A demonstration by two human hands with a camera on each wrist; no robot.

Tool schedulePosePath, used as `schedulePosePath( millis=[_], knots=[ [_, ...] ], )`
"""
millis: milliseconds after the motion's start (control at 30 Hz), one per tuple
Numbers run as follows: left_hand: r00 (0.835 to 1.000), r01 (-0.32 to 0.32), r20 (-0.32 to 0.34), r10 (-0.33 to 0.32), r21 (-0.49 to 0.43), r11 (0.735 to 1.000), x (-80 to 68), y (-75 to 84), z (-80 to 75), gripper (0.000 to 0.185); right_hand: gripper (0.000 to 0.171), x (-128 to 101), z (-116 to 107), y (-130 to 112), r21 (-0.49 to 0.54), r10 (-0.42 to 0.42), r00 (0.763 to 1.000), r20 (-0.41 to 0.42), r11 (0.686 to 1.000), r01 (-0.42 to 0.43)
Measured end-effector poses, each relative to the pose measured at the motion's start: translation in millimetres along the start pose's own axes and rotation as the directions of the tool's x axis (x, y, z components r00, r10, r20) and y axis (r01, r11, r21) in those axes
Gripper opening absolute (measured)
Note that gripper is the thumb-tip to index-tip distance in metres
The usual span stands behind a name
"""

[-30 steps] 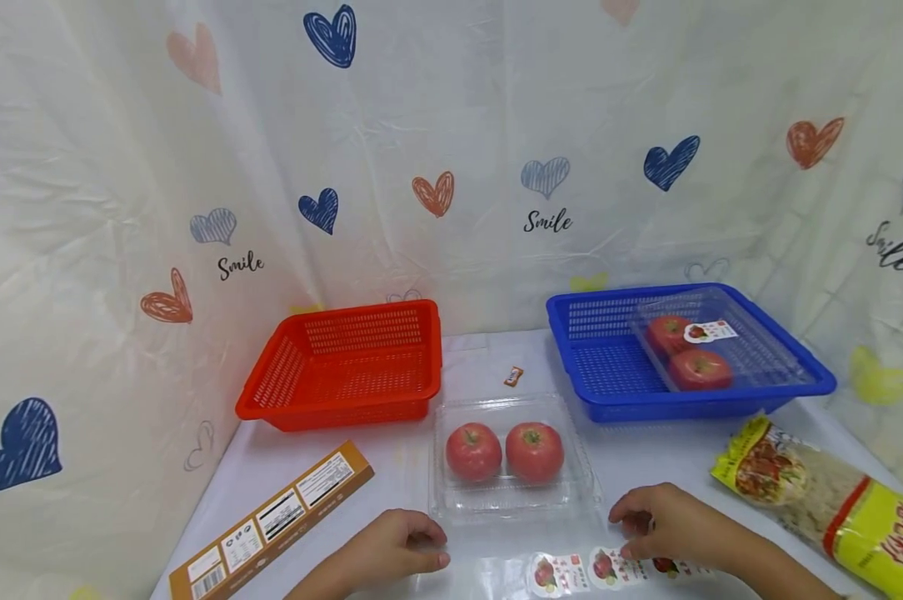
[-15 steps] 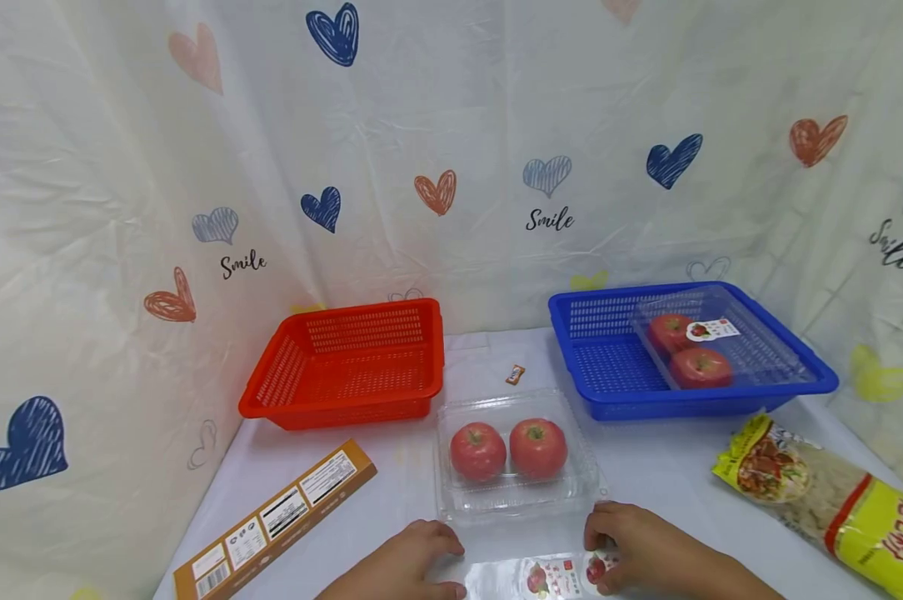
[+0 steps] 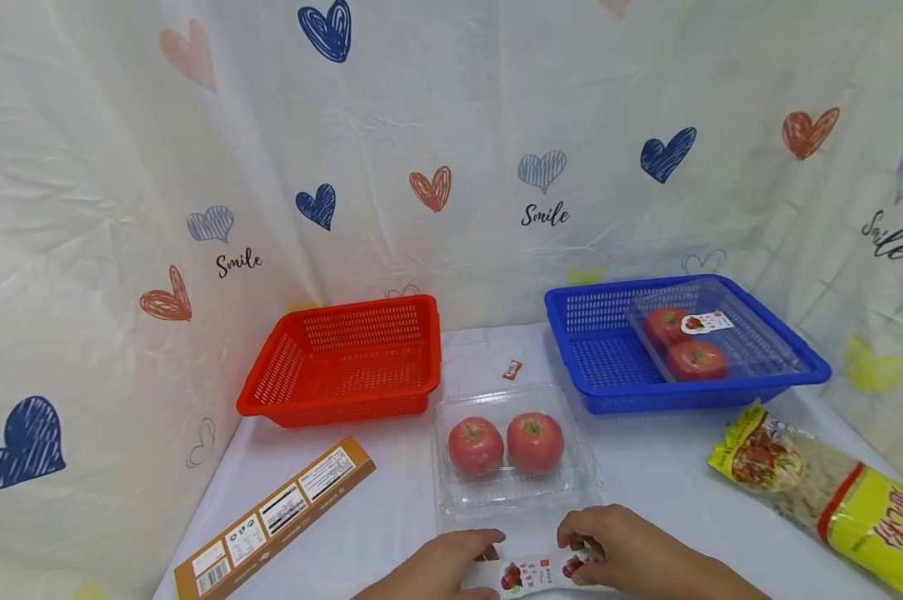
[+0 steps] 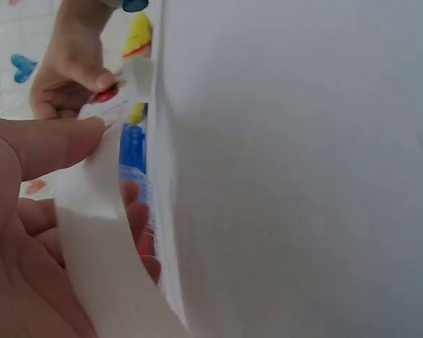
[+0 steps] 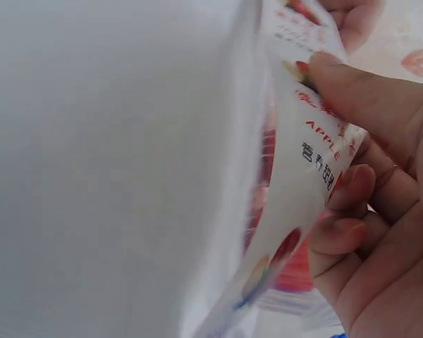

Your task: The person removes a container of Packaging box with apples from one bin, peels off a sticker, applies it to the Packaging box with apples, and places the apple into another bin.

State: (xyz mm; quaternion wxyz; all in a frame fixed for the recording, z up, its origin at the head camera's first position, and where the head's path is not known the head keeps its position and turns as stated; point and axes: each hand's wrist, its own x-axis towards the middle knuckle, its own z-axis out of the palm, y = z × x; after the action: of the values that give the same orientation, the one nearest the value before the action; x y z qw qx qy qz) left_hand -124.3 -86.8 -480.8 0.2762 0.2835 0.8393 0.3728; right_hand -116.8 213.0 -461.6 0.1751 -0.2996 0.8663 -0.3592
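Note:
A strip of apple-printed sticker labels [image 3: 528,577] is stretched between both hands at the near edge in the head view. My left hand [image 3: 446,567] pinches its left part, with the thumb on top and other fingers behind, as the left wrist view shows. Farther right, my right hand [image 3: 635,552] pinches the strip over one printed label. The right wrist view shows the strip [image 5: 307,151] bending, with red "APPLE" print facing up. Just beyond the hands sits a clear plastic clamshell box [image 3: 515,493] with two red apples [image 3: 476,446] inside.
An orange-red basket [image 3: 346,404] stands at back left, and a blue basket [image 3: 691,400] at back right holds a labelled box of apples [image 3: 697,360]. A long brown carton [image 3: 275,517] lies left, a yellow noodle bag [image 3: 819,492] right. A small wrapped candy [image 3: 512,369] lies between the baskets.
Both hands have moved toward each other along the label strip. The right hand has come left and now grips the strip; the left hand has shifted right onto it.

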Motion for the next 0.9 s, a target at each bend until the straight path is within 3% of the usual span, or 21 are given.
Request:
schedulePosePath(
  millis=[200,300,367,433,500,533,633,667,733,900],
  knots=[
    [0.999,-0.033,-0.036,0.027,-0.182,0.983,-2.8,6.4,-8.7,0.03,0.03,-1.8,-7.1,-7.5,-0.025,-0.135,0.989,-0.059,0.991,0.134],
    [0.996,-0.065,-0.079,0.044,-0.293,0.954,-4.7,8.9,-14.9,0.024,0.028,-1.6,-8.3,-9.4,-0.088,-0.19,0.978,-0.089,0.979,0.182],
    [0.993,-0.101,-0.099,0.07,-0.352,0.93,-6.1,9.8,-17.5,0.023,0.025,-0.8,-6.8,-10.7,-0.185,-0.287,0.95,-0.121,0.947,0.262],
    [0.987,-0.15,-0.106,0.117,-0.394,0.907,-6.5,10.1,-18.5,0.022,0.022,1.4,-4.1,-13.4,-0.299,-0.412,0.897,-0.158,0.886,0.355],
    [0.984,-0.178,-0.095,0.152,-0.429,0.886,-6.1,10.2,-18.4,0.023,0.019,6.2,-0.7,-18.1,-0.399,-0.554,0.811,-0.188,0.797,0.452],
    [0.983,-0.183,-0.086,0.162,-0.44,0.879,-5.7,10.4,-18.2,0.023,0.018,9.6,1.2,-21.2,-0.444,-0.625,0.754,-0.204,0.745,0.498],
    [0.985,-0.173,-0.061,0.163,-0.464,0.869,-3.4,11.1,-17.7,0.023,0.011,20.8,6.6,-32.3,-0.477,-0.749,0.627,-0.214,0.64,0.602],
    [0.986,-0.166,-0.053,0.16,-0.47,0.867,-2.5,11.4,-17.5,0.023,0.009,24.5,8.7,-36.0,-0.478,-0.775,0.595,-0.212,0.614,0.629],
    [0.986,-0.161,-0.045,0.159,-0.474,0.866,-0.9,12.2,-17.5,0.023,0.007,30.9,12.7,-42.8,-0.476,-0.809,0.55,-0.207,0.575,0.665],
    [0.985,-0.153,-0.015,0.172,-0.532,0.833,0.1,13.4,-16.7,0.023,0.003,42.7,20.7,-52.5,-0.492,-0.86,0.477,-0.181,0.499,0.713]
  ],
)
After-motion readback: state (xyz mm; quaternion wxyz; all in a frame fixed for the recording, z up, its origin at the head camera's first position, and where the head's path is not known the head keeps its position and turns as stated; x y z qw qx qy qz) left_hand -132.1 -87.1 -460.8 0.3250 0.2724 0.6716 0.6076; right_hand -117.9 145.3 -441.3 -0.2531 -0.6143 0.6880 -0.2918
